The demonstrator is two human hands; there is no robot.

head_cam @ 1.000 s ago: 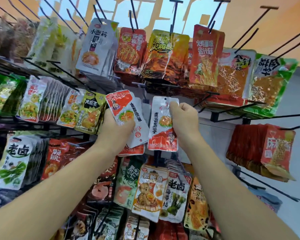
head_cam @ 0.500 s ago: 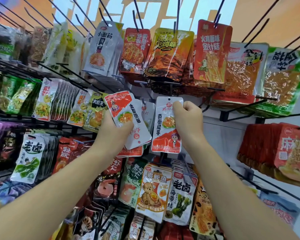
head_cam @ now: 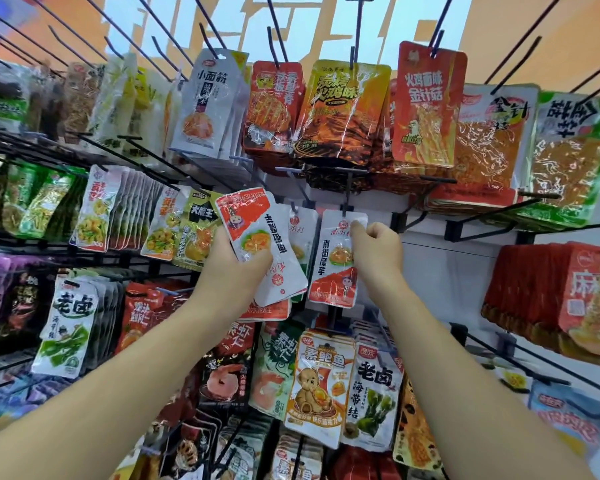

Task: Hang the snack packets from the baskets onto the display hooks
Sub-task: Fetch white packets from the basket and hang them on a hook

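My left hand (head_cam: 230, 268) grips a small stack of white-and-red snack packets (head_cam: 264, 244), tilted, in the middle of the display. My right hand (head_cam: 374, 252) pinches the upper right corner of one white-and-red packet (head_cam: 335, 268) that hangs upright with its top hole at a black display hook (head_cam: 344, 202). Another packet of the same kind (head_cam: 302, 237) hangs on the hook just left of it, partly hidden behind the stack. No basket is in view.
Packed rows of snack packets hang all around: orange packets (head_cam: 343, 109) above, green-edged ones (head_cam: 575, 157) at the right, brown and white ones (head_cam: 326, 382) below. Bare black hooks (head_cam: 513, 53) stick out at the top. A white back panel (head_cam: 447, 271) shows right of my hand.
My right hand has raised the single packet up to the hook, and its top hole now sits at the hook's tip. My left hand with the stack has stayed roughly in place.
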